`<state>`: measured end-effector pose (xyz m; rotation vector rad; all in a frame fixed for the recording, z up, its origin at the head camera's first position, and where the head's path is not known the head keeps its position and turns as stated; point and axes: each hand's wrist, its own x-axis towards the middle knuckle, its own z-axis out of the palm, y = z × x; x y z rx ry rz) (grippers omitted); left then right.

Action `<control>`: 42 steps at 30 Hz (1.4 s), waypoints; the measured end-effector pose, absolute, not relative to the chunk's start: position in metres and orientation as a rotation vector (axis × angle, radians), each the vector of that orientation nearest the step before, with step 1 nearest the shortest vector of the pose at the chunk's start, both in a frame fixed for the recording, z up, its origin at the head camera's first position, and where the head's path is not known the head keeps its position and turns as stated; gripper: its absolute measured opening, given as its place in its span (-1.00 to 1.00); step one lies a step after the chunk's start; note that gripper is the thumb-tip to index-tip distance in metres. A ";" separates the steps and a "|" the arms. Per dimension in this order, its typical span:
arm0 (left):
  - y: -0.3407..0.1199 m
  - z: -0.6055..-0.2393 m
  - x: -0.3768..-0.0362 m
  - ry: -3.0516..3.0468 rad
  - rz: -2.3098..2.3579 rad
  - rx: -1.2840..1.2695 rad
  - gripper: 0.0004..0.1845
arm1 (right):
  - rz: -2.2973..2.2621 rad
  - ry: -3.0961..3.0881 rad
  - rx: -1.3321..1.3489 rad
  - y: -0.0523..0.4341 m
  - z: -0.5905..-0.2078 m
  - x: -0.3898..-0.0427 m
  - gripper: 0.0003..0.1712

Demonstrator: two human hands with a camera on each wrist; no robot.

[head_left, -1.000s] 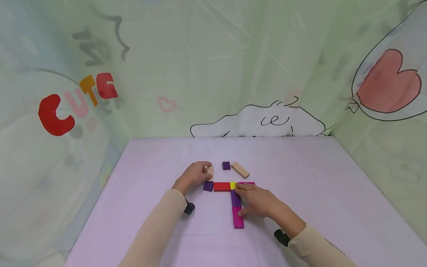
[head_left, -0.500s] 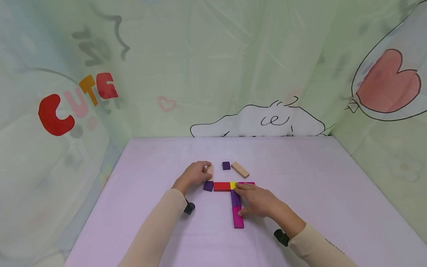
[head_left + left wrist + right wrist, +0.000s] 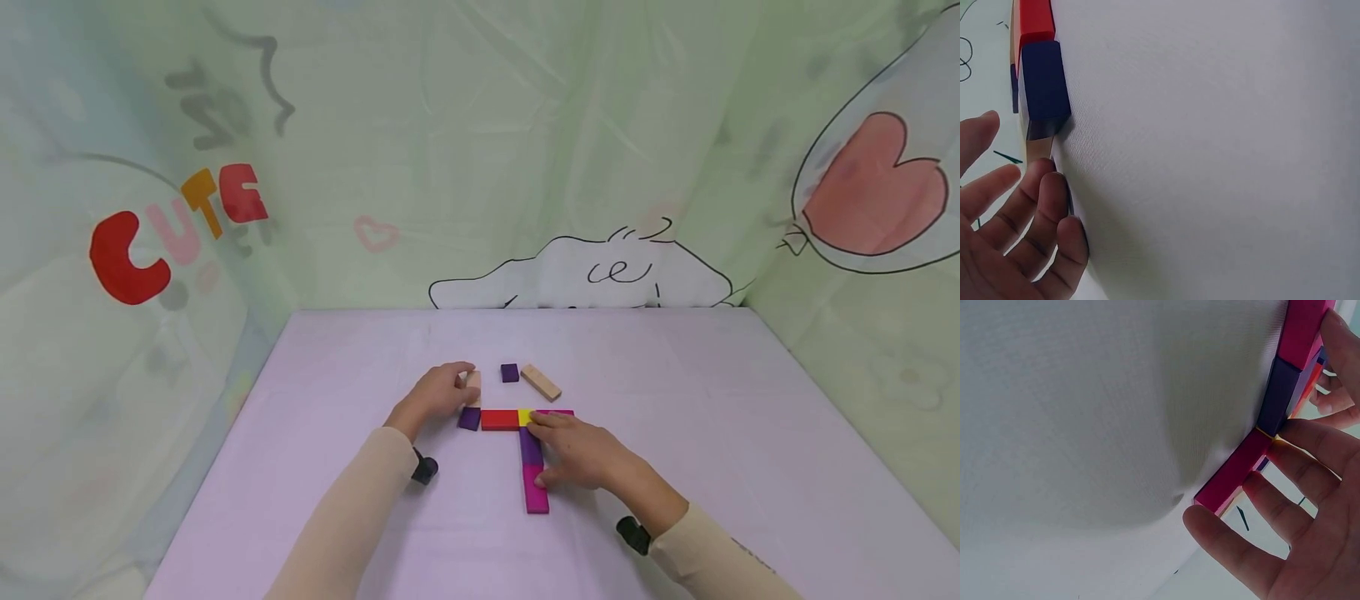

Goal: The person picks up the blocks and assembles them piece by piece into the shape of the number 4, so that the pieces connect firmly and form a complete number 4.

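On the lilac tabletop [image 3: 675, 433] flat coloured blocks form a T. A red block [image 3: 499, 420], a yellow block [image 3: 524, 416] and a magenta block [image 3: 561, 412] make the bar. A purple block [image 3: 529, 446] and a magenta block [image 3: 536, 495] make the stem. My right hand [image 3: 561, 452] lies flat beside the stem, fingertips on the yellow joint, thumb against the lower magenta block [image 3: 1300, 331]. My left hand [image 3: 457, 383] touches a tan block [image 3: 473, 385] with relaxed fingers, just behind a small purple block [image 3: 469, 418]. The left wrist view shows that purple block [image 3: 1044, 81] and the tan block [image 3: 1038, 149].
A second small purple block [image 3: 510, 372] and a longer tan block [image 3: 541, 382] lie loose behind the T. Printed curtain walls [image 3: 525, 167] close in the table at the back and on both sides.
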<state>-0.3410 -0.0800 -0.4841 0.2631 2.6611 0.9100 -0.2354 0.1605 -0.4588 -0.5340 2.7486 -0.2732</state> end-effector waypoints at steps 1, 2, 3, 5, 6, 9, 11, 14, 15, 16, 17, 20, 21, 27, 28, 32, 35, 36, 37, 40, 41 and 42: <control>-0.080 -0.484 -0.341 2.663 0.910 0.268 -0.39 | -0.275 2.749 -0.533 0.161 -0.459 -0.235 -0.04; -0.081 -0.484 -0.341 2.665 0.911 0.273 -0.39 | -0.276 2.749 -0.533 0.161 -0.458 -0.235 -0.04; -0.081 -0.485 -0.341 2.667 0.914 0.280 -0.38 | -0.276 2.750 -0.532 0.161 -0.458 -0.235 -0.04; -0.081 -0.485 -0.341 2.679 0.917 0.308 -0.38 | -0.278 2.751 -0.528 0.162 -0.457 -0.234 -0.04; -0.081 -0.485 -0.341 2.689 0.911 0.325 -0.38 | -0.280 2.751 -0.527 0.162 -0.457 -0.234 -0.04; -0.080 -0.487 -0.341 2.725 0.872 0.369 -0.40 | -0.279 2.752 -0.535 0.162 -0.458 -0.234 -0.05; -0.079 -0.488 -0.341 2.748 0.837 0.390 -0.42 | -0.283 2.752 -0.538 0.162 -0.460 -0.234 -0.05; -0.078 -0.488 -0.340 2.762 0.808 0.403 -0.45 | -0.283 2.749 -0.535 0.161 -0.462 -0.235 -0.05; -0.077 -0.488 -0.340 2.764 0.804 0.406 -0.46 | -0.283 2.748 -0.530 0.161 -0.462 -0.235 -0.05; -0.076 -0.488 -0.340 2.764 0.801 0.408 -0.47 | -0.279 2.748 -0.528 0.161 -0.463 -0.235 -0.05; -0.076 -0.488 -0.340 2.764 0.796 0.407 -0.47 | -0.277 2.748 -0.526 0.161 -0.463 -0.235 -0.05; -0.075 -0.487 -0.339 2.767 0.783 0.397 -0.48 | -0.273 2.749 -0.530 0.161 -0.462 -0.235 -0.04; -0.074 -0.487 -0.339 2.766 0.783 0.390 -0.48 | -0.272 2.750 -0.535 0.161 -0.462 -0.236 -0.04; -0.074 -0.486 -0.340 2.762 0.777 0.384 -0.49 | -0.268 2.752 -0.538 0.161 -0.461 -0.235 -0.03; -0.074 -0.486 -0.340 2.763 0.773 0.388 -0.49 | -0.269 2.751 -0.538 0.161 -0.461 -0.235 -0.04; -0.074 -0.487 -0.341 2.759 0.763 0.394 -0.49 | -0.276 2.751 -0.546 0.161 -0.461 -0.235 -0.04; -0.074 -0.486 -0.341 2.754 0.760 0.393 -0.49 | -0.283 2.754 -0.557 0.161 -0.461 -0.234 -0.05; -0.073 -0.486 -0.341 2.751 0.760 0.390 -0.48 | -0.284 2.754 -0.559 0.161 -0.460 -0.234 -0.05; -0.073 -0.486 -0.340 2.750 0.760 0.387 -0.48 | -0.284 2.755 -0.562 0.162 -0.460 -0.234 -0.05; -0.073 -0.486 -0.340 2.748 0.761 0.380 -0.48 | -0.281 2.758 -0.568 0.161 -0.460 -0.234 -0.05; -0.073 -0.486 -0.340 2.746 0.763 0.375 -0.48 | -0.281 2.758 -0.568 0.161 -0.461 -0.235 -0.05; -0.073 -0.486 -0.340 2.743 0.766 0.370 -0.48 | -0.281 2.758 -0.568 0.161 -0.461 -0.235 -0.05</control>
